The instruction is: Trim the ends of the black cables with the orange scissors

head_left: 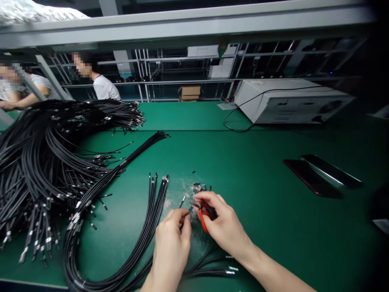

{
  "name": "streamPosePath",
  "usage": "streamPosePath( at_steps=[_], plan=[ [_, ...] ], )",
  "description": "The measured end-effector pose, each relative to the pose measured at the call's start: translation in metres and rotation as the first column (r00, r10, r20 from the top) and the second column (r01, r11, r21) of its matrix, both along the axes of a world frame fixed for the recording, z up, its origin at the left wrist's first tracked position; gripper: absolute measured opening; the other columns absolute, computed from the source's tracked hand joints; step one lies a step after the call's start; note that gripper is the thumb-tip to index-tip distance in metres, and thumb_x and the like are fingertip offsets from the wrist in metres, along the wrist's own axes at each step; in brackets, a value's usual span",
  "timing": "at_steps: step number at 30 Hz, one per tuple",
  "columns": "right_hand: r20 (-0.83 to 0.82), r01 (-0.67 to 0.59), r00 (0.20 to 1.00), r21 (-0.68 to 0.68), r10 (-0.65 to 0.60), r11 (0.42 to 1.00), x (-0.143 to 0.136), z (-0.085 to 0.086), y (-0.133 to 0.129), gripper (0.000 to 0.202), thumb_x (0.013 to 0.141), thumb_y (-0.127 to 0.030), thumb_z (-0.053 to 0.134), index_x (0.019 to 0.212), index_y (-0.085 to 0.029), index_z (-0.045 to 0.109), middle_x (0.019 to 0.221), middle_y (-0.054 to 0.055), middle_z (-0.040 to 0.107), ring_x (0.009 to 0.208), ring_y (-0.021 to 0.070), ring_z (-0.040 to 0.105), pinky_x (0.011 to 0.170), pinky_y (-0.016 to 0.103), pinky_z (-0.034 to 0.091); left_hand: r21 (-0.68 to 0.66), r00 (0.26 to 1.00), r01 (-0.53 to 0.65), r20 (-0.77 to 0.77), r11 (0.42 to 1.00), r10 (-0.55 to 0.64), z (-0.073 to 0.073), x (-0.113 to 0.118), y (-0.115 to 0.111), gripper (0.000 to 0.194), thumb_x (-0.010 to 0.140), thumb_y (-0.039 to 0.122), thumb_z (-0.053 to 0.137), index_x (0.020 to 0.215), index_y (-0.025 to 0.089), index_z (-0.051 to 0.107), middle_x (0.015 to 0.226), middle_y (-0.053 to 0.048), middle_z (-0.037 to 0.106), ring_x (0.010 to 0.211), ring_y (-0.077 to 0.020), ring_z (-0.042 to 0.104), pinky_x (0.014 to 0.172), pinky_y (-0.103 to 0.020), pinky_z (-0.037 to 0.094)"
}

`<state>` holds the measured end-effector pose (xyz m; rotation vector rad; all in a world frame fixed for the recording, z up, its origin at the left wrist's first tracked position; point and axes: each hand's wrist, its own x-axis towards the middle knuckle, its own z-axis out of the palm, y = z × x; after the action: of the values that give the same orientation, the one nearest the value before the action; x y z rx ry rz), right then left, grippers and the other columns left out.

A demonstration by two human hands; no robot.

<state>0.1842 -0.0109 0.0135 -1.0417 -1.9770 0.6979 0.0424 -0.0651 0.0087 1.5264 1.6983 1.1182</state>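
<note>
Between the thumb and fingers of my left hand (174,235) is the end of a black cable (182,201), its tip pointing up. My right hand (225,221) is wrapped round red-handled cutters (203,219), whose jaws are close to the cable end. Small black offcuts and fine strands (199,187) lie on the green table just beyond the cutters. A looped bundle of black cables (136,253) curves left of my left hand, and more cable ends (226,271) show below my right hand.
A large heap of black cables (33,146) covers the left side. At the back right stands a grey metal box (288,103) with a black cord. Two dark phone-like objects (313,178) lie on the green table (258,162). Two people sit beyond the table at the left.
</note>
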Motion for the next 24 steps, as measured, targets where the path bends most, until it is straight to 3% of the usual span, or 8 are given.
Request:
streamPosePath(
  at_steps=[2,4,6,8,11,14,18,24],
  plan=[
    [0.102,-0.113,0.991,0.237,0.091,0.965,0.002,-0.001,0.001,0.036,0.074,-0.003,0.046,0.103,-0.024,0.055,0.086,0.002,0.064,0.076,0.0162,0.057,0.075,0.033,0.042,-0.022,0.999,0.022,0.043,1.000,-0.021,0.003,-0.001,0.001,0.022,0.082,0.019,0.044,0.092,0.019,0.064,0.084,-0.008,0.067,0.070,-0.0199,0.064,0.060,-0.027,0.049],
    [0.134,-0.167,0.982,0.322,0.130,0.932,0.004,-0.001,0.002,0.039,0.073,-0.001,0.045,0.102,-0.024,0.055,0.083,0.001,0.065,0.073,0.0158,0.057,0.075,0.034,0.042,-0.075,0.993,0.056,0.106,0.996,-0.048,0.006,-0.002,0.002,0.021,0.081,0.018,0.044,0.090,0.018,0.063,0.079,-0.007,0.067,0.066,-0.0189,0.065,0.058,-0.025,0.049],
    [0.099,-0.131,0.989,0.227,0.111,0.965,0.007,0.000,0.003,0.038,0.073,-0.002,0.047,0.103,-0.023,0.055,0.087,0.002,0.064,0.078,0.0161,0.058,0.074,0.032,0.045,-0.143,0.980,0.087,0.188,0.986,-0.059,0.008,-0.003,0.003,0.018,0.082,0.022,0.045,0.089,0.017,0.061,0.071,-0.005,0.065,0.060,-0.0174,0.064,0.055,-0.024,0.049],
    [0.038,-0.051,0.998,0.050,0.049,0.997,0.010,0.005,0.002,0.034,0.075,-0.008,0.051,0.104,-0.023,0.054,0.092,0.003,0.063,0.084,0.0165,0.060,0.074,0.029,0.047,-0.204,0.962,0.111,0.266,0.973,-0.054,0.008,-0.004,0.005,0.020,0.083,0.029,0.047,0.090,0.016,0.060,0.066,-0.002,0.061,0.056,-0.0167,0.064,0.051,-0.023,0.048],
    [-0.024,0.024,0.999,-0.138,-0.028,0.990,0.013,0.014,0.003,0.026,0.080,-0.020,0.055,0.105,-0.024,0.052,0.094,0.003,0.063,0.083,0.0156,0.061,0.076,0.027,0.047,-0.249,0.938,0.131,0.346,0.960,-0.039,0.002,-0.008,0.009,0.024,0.081,0.035,0.051,0.091,0.015,0.059,0.066,-0.002,0.060,0.056,-0.0163,0.065,0.049,-0.021,0.045],
    [-0.092,0.007,0.995,-0.227,-0.029,0.974,0.010,0.018,0.004,0.026,0.081,-0.028,0.057,0.106,-0.023,0.050,0.092,0.003,0.063,0.083,0.0157,0.060,0.078,0.028,0.046,-0.265,0.912,0.145,0.409,0.953,-0.025,-0.005,-0.011,0.013,0.027,0.080,0.037,0.053,0.092,0.013,0.059,0.068,-0.003,0.062,0.055,-0.0149,0.064,0.048,-0.020,0.044],
    [-0.171,-0.026,0.984,-0.356,-0.037,0.934,0.002,0.010,0.003,0.031,0.076,-0.028,0.063,0.103,-0.022,0.048,0.086,0.001,0.062,0.079,0.0160,0.059,0.074,0.029,0.047,-0.254,0.900,0.184,0.432,0.950,-0.059,-0.006,-0.010,0.013,0.027,0.079,0.037,0.054,0.089,0.012,0.061,0.065,-0.002,0.061,0.054,-0.0136,0.063,0.048,-0.019,0.042],
    [-0.164,0.030,0.982,-0.372,-0.098,0.928,-0.005,-0.001,-0.002,0.026,0.075,-0.024,0.061,0.100,-0.023,0.051,0.083,-0.001,0.062,0.076,0.0143,0.058,0.071,0.028,0.046,-0.243,0.922,0.158,0.384,0.957,-0.055,-0.004,-0.009,0.011,0.029,0.076,0.038,0.058,0.090,0.013,0.062,0.069,-0.003,0.064,0.060,-0.0154,0.064,0.053,-0.022,0.047]
  ],
)
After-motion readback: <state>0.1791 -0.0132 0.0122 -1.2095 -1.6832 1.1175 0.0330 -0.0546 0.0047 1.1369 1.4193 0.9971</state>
